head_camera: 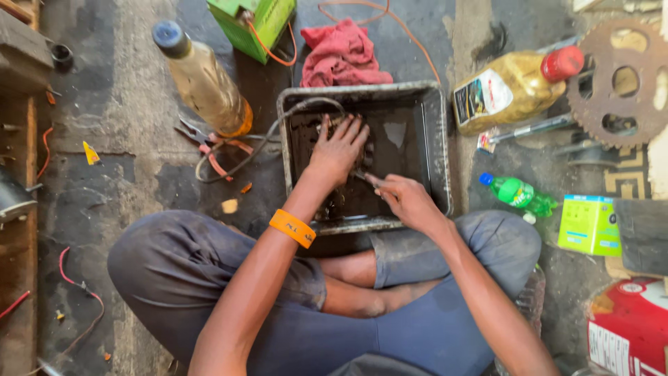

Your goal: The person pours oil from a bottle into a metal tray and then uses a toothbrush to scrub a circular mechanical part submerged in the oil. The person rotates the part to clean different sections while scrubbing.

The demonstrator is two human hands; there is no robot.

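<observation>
A grimy grey metal tray [435, 139] with dark oily liquid sits on the floor in front of my crossed legs. My left hand [339, 147], with an orange band on its forearm, is spread flat and presses down on a small dark part in the tray; the part is mostly hidden under the palm. My right hand [407, 200] grips a thin brush-like tool [367, 177] whose tip reaches under my left hand. A grey hose [282, 122] hangs over the tray's left rim.
A red rag [343, 52] and a green box [252, 24] lie beyond the tray. Two bottles of yellow oil [205, 83] [511, 87], a rusty sprocket [623, 82], a green bottle [518, 193], pliers [209, 139] and cartons [590, 224] surround it.
</observation>
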